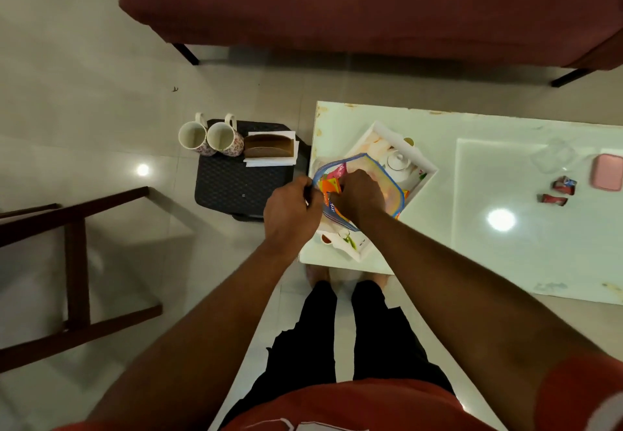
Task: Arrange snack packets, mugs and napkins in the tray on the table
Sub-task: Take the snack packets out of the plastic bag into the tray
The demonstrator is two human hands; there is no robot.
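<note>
The left hand [291, 210] pinches the near-left rim of a clear blue-edged zip bag [362, 162], fingers curled tight. The right hand [359, 196], just beside it, reaches into the bag's mouth with its fingers curled on an orange snack packet [328, 188]. Beneath both hands lies the white tray [399, 131] on the table [539, 245]. Well left of the left hand, two mugs [193, 135] and napkins [269, 161] stand on a dark stool [236, 184].

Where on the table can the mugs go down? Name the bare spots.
Bare: table between tray and red wrappers, also its near right stretch. Crowded: the tray, filled by teapot, zip bag, left hand, right hand.
</note>
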